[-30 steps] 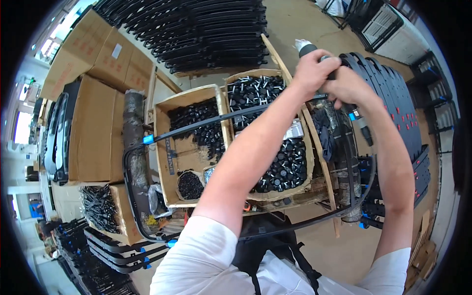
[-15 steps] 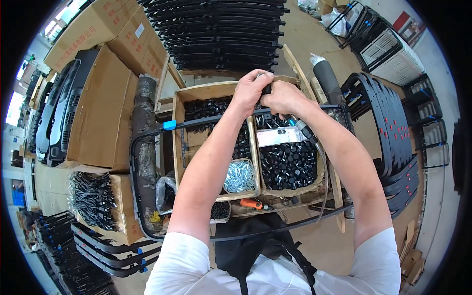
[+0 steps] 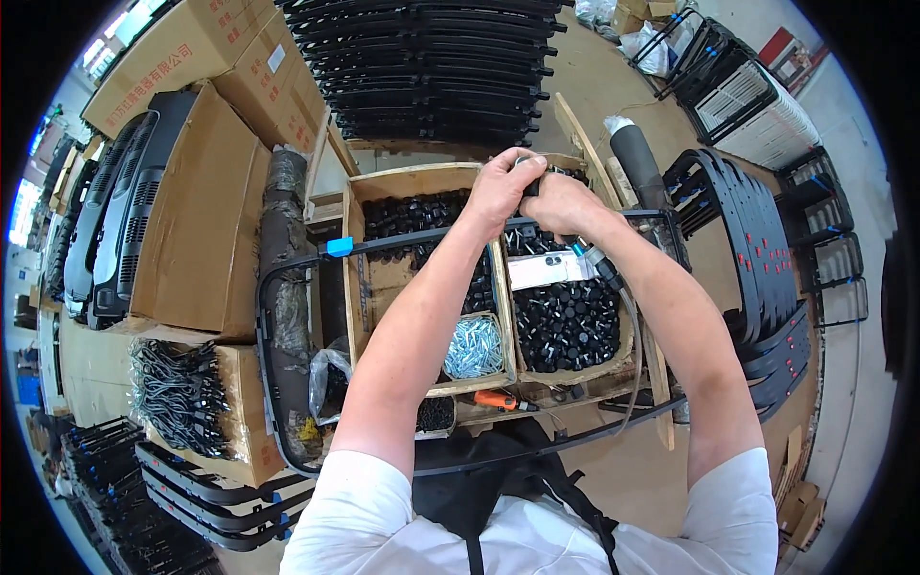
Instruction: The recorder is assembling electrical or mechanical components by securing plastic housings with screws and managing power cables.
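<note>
Both my hands are close together over the far end of a wooden parts box (image 3: 356,316). My right hand (image 3: 563,203) is closed around a black air tool (image 3: 602,265) with a blue ring and a hose trailing from its rear. My left hand (image 3: 500,196) is closed at the tool's front, against a dark piece mostly hidden by the fingers. Beneath my hands and forearms lies a long black frame (image 3: 383,241) with rounded corners and a blue tape tab (image 3: 340,247). Black-headed bolts (image 3: 565,326) and silver screws (image 3: 473,347) fill compartments of the box.
A white phone-like slab (image 3: 551,270) lies on the bolts. An orange-handled tool (image 3: 500,401) rests at the box's near edge. Cartons (image 3: 201,220) and a wrapped roll (image 3: 286,240) stand to the left. Stacked black frames (image 3: 422,77) rise ahead; more panels (image 3: 752,240) stand right.
My two hands, still together on the tool, have shifted slightly right and nearer to me. The whole scene has moved a little in the picture as well.
</note>
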Demonstrator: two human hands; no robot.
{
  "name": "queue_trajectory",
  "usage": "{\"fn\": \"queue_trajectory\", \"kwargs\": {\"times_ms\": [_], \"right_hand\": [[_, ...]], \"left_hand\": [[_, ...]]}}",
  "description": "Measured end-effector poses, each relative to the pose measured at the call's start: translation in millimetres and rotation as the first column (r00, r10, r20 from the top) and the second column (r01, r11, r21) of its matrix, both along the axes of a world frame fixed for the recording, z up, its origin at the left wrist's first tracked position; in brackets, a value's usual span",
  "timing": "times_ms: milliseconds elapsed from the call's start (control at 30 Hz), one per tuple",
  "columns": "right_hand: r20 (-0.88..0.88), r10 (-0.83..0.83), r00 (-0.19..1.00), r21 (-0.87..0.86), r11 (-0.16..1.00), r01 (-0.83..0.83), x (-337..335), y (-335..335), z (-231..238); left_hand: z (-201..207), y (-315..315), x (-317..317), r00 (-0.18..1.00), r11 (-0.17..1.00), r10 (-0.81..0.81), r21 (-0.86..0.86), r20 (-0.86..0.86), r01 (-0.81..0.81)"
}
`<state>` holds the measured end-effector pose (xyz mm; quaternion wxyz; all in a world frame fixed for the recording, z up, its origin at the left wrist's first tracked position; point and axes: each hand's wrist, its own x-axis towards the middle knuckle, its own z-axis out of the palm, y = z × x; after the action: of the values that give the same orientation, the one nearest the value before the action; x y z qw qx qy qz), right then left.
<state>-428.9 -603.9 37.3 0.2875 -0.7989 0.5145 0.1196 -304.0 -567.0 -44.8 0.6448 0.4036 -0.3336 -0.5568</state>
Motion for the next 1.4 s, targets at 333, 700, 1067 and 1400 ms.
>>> {"fn": "queue_trajectory", "kwargs": {"times_ms": [333,700,1067,1400], "right_hand": [[0.069,-0.037,0.997,0.074,0.997,0.032,4,0,-21],[0.195,-0.093,0.976,0.092,0.993,0.076,5,-11,-27],[0.045,0.025,0.999,-0.141,0.99,-0.018,-61,84,50],[-0.179,-0.095,0.979,0.046,0.993,0.104,-187,289,66]], "left_hand": [[-11,6,0,0.998,0.999,0.042,0.013,0.047,-0.042],[-6,0,5,0.997,0.998,-0.067,0.005,-0.031,0.067],[51,75,-46,0.985,0.984,-0.152,-0.082,0.086,0.159],[31,258,-166,0.802,0.823,-0.529,0.063,-0.278,0.565]]}}
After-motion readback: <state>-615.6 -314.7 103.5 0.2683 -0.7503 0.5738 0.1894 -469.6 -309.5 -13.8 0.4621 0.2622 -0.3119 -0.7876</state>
